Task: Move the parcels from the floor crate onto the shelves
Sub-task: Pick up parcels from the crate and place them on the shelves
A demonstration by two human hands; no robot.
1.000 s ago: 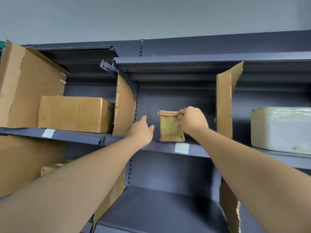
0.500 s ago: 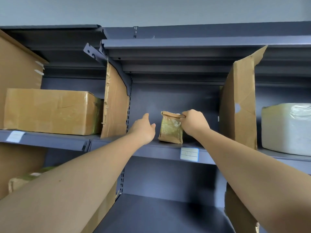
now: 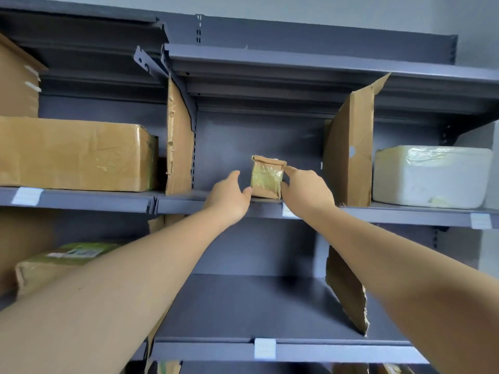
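Parcel (image 3: 267,177): small, brown paper wrap, glossy yellow-green taped face toward the camera, top edge folded over; stands upright on the middle shelf (image 3: 183,205), roughly mid-bay, apart from both dividers.
Left hand (image 3: 229,197): released; fingers straight and relaxed, holding nothing; thumb tip just beside the parcel's lower left corner, contact cannot be told.
Right hand (image 3: 307,188): released, back of hand toward the camera; forefinger stretched along the parcel's right edge, tip at its upper right corner; no finger seen curled round the parcel; remaining fingers hidden behind the hand.
Left divider (image 3: 179,141): worn cardboard sheet, upright, closing the bay on the left.
Right divider (image 3: 349,147): cardboard sheet with a pointed torn top, upright, closing the bay on the right.
Large box (image 3: 75,155): brown, tape-wrapped, lying in the bay left of the left divider, same shelf level.
Foam box (image 3: 429,176): white, film-wrapped, in the bay right of the right divider.
Lower shelf (image 3: 243,306): dark grey, white tag (image 3: 264,348) on its front lip; torn cardboard piece (image 3: 347,290) standing at its right side.
Green-labelled parcel (image 3: 62,261): lower left bay, partly hidden by the left forearm.
Top shelf (image 3: 297,60): dark grey metal, above the bay.
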